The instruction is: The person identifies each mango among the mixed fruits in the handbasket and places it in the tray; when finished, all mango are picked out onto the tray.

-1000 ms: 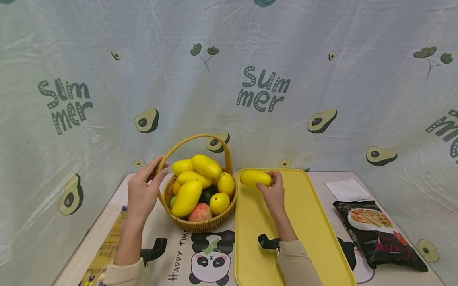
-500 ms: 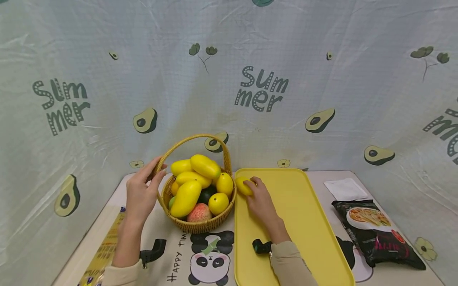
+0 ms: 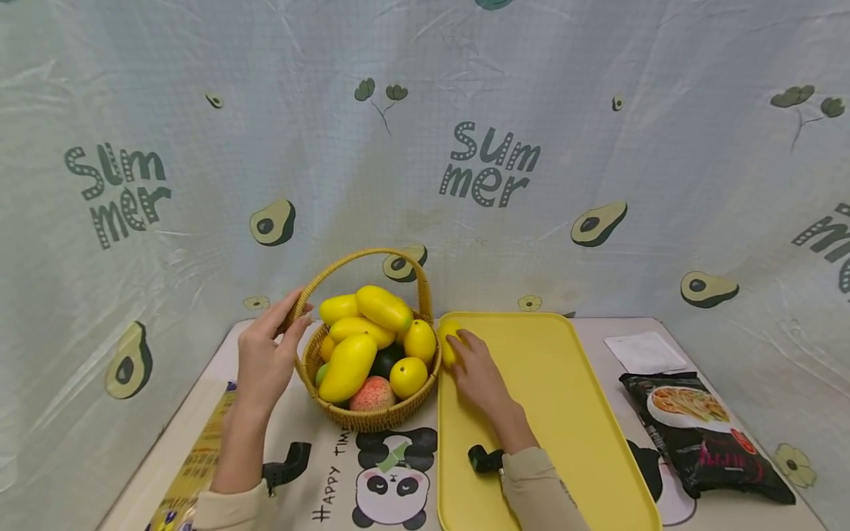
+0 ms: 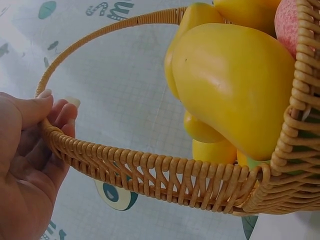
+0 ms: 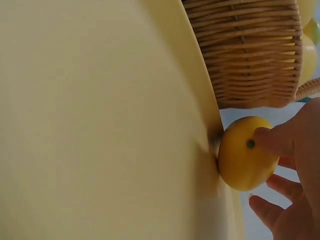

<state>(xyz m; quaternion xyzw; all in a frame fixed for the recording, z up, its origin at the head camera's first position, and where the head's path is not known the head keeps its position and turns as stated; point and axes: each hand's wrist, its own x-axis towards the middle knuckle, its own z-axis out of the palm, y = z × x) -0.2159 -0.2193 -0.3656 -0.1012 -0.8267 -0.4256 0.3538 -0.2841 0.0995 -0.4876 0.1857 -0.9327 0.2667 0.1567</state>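
A wicker basket [image 3: 372,422] heaped with yellow mangoes [image 3: 348,367] stands left of the yellow tray [image 3: 544,413]. My left hand [image 3: 264,361] holds the left side of its arched handle [image 4: 125,162], thumb on one side and fingers on the other. At the tray's back left corner, right beside the basket, my right hand [image 3: 479,371] has a single mango [image 5: 245,155]. In the right wrist view the thumb lies near its dark stem spot and fingers reach round its other side, while the mango rests against the tray's edge. The hand partly hides this mango in the head view.
In the basket are also a pinkish-red peach [image 3: 372,394] and a dark green fruit [image 3: 387,361]. Right of the tray lie a black food packet [image 3: 704,435] and a white packet [image 3: 644,352]. A yellow packet [image 3: 195,457] lies at left. A patterned curtain [image 3: 332,169] closes off the back.
My right hand has moved the mango left and slightly down to the tray's left edge, turning it from crosswise to lengthwise. The left hand stays on the basket handle.
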